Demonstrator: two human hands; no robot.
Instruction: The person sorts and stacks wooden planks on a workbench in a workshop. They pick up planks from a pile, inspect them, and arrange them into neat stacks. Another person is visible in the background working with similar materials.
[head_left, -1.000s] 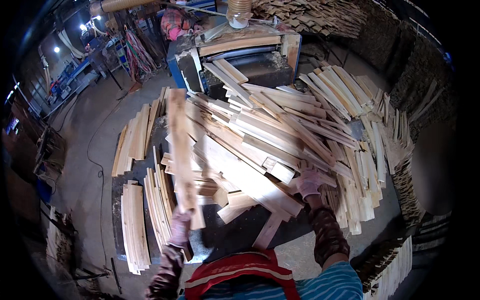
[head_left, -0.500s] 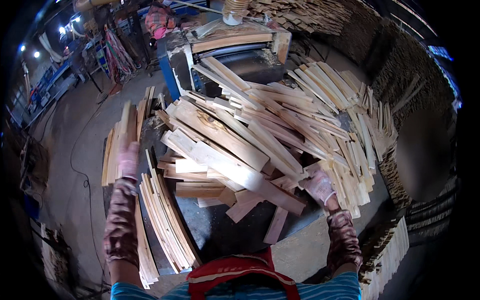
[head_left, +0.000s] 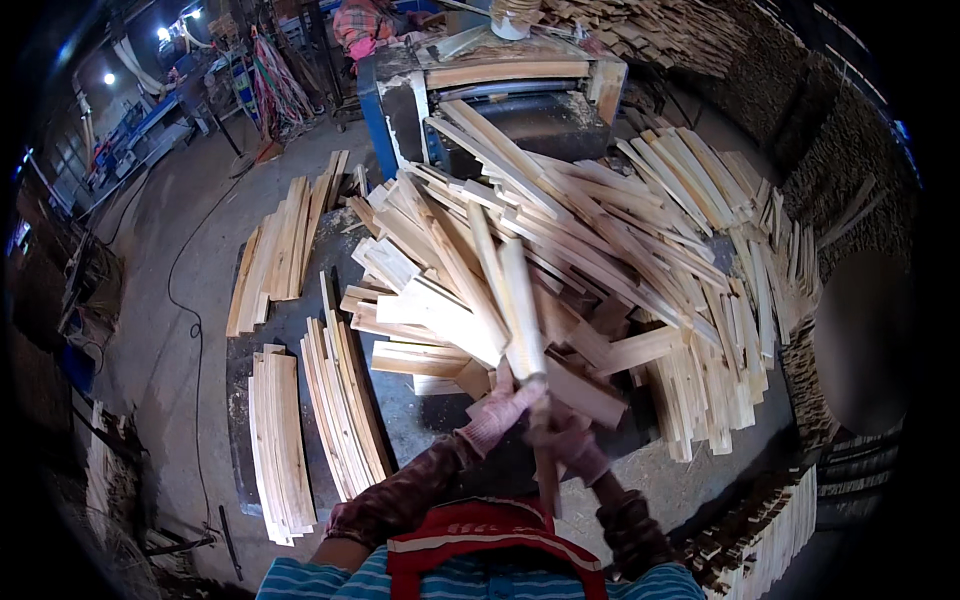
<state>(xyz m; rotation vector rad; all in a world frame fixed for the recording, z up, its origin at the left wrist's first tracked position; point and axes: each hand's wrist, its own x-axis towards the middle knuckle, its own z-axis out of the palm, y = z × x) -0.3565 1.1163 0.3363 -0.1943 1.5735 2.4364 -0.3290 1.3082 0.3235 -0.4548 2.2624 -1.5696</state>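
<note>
In front of my body, my left hand (head_left: 502, 412), in a pale glove, is closed round the lower part of a light wooden slat (head_left: 520, 310) that stands tilted up over the pile. Close beside it on the right, my gloved right hand (head_left: 572, 445) is at the slat's lower end; motion smears its fingers. Beneath and beyond both hands spreads a loose pile of wooden slats (head_left: 440, 310) on a dark tabletop (head_left: 410, 420). A wide board (head_left: 585, 392) lies just past my right hand.
Neat slat stacks lie along the table's left side: one at the far left (head_left: 285, 245), one near (head_left: 280, 440), one beside it (head_left: 340, 400). A blue-sided machine (head_left: 395, 120) stands behind the pile. More slats (head_left: 715, 390) lie right. A cable (head_left: 185, 300) runs across the floor.
My left hand has come from the far-left stack to the middle and now grips a slat. My right hand has moved left and nearer my body. The view has shifted somewhat.
</note>
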